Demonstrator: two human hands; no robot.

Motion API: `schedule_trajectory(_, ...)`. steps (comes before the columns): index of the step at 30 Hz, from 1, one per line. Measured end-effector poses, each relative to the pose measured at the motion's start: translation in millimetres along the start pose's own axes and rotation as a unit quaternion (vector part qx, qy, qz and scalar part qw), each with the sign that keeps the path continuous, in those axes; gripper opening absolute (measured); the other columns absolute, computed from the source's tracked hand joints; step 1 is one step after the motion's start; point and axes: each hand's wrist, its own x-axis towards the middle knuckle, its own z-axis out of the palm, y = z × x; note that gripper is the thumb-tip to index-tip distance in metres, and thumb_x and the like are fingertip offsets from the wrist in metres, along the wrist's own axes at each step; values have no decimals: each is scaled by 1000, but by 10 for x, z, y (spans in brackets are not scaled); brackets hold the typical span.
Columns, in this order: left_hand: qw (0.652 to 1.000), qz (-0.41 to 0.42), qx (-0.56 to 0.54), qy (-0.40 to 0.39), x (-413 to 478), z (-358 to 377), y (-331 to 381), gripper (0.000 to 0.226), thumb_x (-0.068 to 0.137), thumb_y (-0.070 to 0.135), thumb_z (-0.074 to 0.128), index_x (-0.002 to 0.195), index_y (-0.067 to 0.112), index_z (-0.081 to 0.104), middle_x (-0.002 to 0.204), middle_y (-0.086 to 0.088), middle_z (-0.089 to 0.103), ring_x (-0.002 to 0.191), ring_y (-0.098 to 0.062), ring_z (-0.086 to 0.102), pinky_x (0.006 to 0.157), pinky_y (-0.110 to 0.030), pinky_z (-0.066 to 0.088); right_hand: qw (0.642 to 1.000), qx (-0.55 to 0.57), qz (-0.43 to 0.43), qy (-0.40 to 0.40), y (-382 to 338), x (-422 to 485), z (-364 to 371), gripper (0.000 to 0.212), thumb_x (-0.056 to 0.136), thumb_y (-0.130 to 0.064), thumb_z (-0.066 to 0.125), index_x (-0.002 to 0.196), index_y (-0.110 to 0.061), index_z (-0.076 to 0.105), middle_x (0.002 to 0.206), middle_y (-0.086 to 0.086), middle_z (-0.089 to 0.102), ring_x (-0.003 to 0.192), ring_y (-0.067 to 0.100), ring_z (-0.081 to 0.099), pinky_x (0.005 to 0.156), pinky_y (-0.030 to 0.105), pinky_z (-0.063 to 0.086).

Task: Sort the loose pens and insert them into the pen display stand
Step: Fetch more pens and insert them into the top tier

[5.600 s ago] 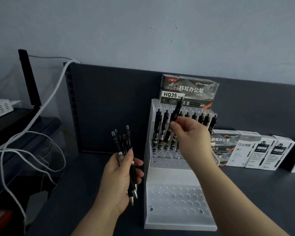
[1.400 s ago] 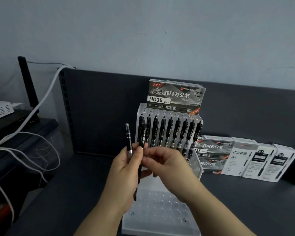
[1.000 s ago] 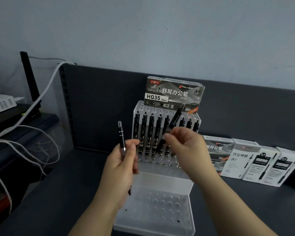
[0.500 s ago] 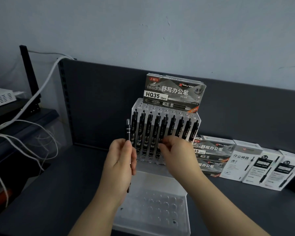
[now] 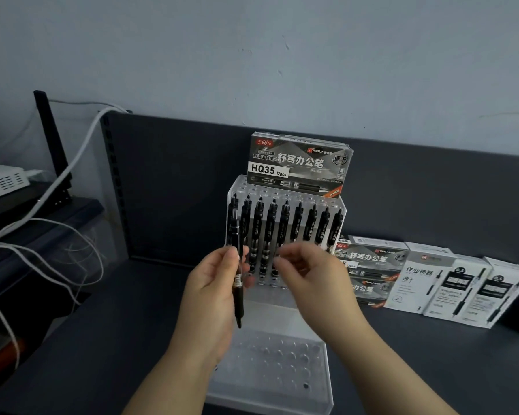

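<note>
Blur smears my right hand (image 5: 309,283), fingers loosely curled, holding nothing, hiding the lower stand (image 5: 282,310). My left hand (image 5: 215,292) pinches one pen (image 5: 238,283) upright before the racked pens (image 5: 285,226). Boxes (image 5: 450,283) line the bench (image 5: 102,339).

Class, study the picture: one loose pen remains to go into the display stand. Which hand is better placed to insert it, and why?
Probably the left hand: it already grips the last pen upright, beside the display stand. The right hand holds nothing.
</note>
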Motion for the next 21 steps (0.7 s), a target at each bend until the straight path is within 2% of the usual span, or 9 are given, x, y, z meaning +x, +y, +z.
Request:
schedule_trajectory(3, 999, -19, -22, -29, -35, 93, 19, 25, 93, 23, 48, 92, 11, 69, 87, -4, 71, 85, -16, 67, 76, -30, 51, 988, 109, 12, -111, -141, -131, 12, 11, 87, -17, 64, 92, -26, 67, 77, -8, 70, 66, -6, 60, 61, 10, 45)
schedule_trajectory(8, 994, -53, -19, -90, -104, 190, 20, 30, 95, 24, 43, 88, 11, 69, 73, -2, 68, 63, -11, 61, 55, -26, 48, 971, 159, 49, -171, -110, -144, -42, 13, 89, -13, 60, 84, -19, 71, 64, -6, 62, 57, 4, 52, 59, 19, 46)
schedule_trajectory(9, 994, -45, -9, -101, -103, 184, 18, 28, 95, 24, 44, 90, 13, 69, 75, -2, 69, 66, -11, 62, 56, -25, 50, 970, 163, 48, -171, -110, -141, -61, 14, 89, -13, 60, 82, -18, 70, 63, -6, 62, 57, 6, 52, 59, 20, 46)
schedule_trajectory(11, 991, 21, 77, -107, -65, 125, 1, 25, 95, 25, 43, 99, 24, 68, 92, 7, 72, 87, -3, 66, 74, -18, 51, 978, 158, 50, -129, -96, -96, -100, 14, 87, -12, 63, 77, -20, 70, 59, -6, 63, 54, 6, 53, 56, 19, 46)
schedule_trajectory(13, 950, 147, 257, -101, 18, 16, -10, 24, 96, 27, 43, 110, 31, 63, 107, 17, 65, 104, 6, 58, 87, -12, 45, 987, 139, 63, -46, -67, 11, -148, 11, 85, -14, 66, 79, -23, 69, 57, -8, 65, 50, 2, 53, 53, 16, 45)
schedule_trajectory(15, 878, 244, 401, -95, 105, -103, -42, 28, 95, 26, 45, 116, 25, 63, 109, 22, 56, 105, 4, 54, 89, -11, 42, 989, 122, 73, 43, -16, 136, -182, 4, 84, -16, 68, 87, -18, 69, 63, -7, 66, 50, -2, 54, 52, 13, 45)
schedule_trajectory(18, 791, 281, 532, -114, 189, -239, -142, 27, 91, 23, 56, 115, 16, 66, 107, 15, 54, 103, -5, 49, 90, -22, 42, 987, 73, 70, 127, 63, 243, -148, 13, 85, -19, 68, 96, -14, 65, 79, -8, 69, 70, 3, 64, 62, 14, 49)
schedule_trajectory(20, 751, 297, 574, -138, 221, -295, -212, 25, 86, 22, 63, 111, 17, 69, 105, 10, 59, 99, -9, 52, 90, -31, 47, 990, 24, 67, 125, 80, 244, -78, 8, 85, -21, 67, 91, -19, 61, 77, -15, 64, 73, 1, 61, 61, 9, 46)
schedule_trajectory(21, 742, 304, 580, -147, 234, -314, -229, 25, 85, 21, 66, 109, 17, 69, 104, 9, 60, 98, -10, 54, 89, -33, 48, 991, 1, 68, 118, 86, 237, -41, 7, 86, -21, 66, 90, -21, 60, 76, -16, 62, 72, 0, 60, 61, 10, 45)
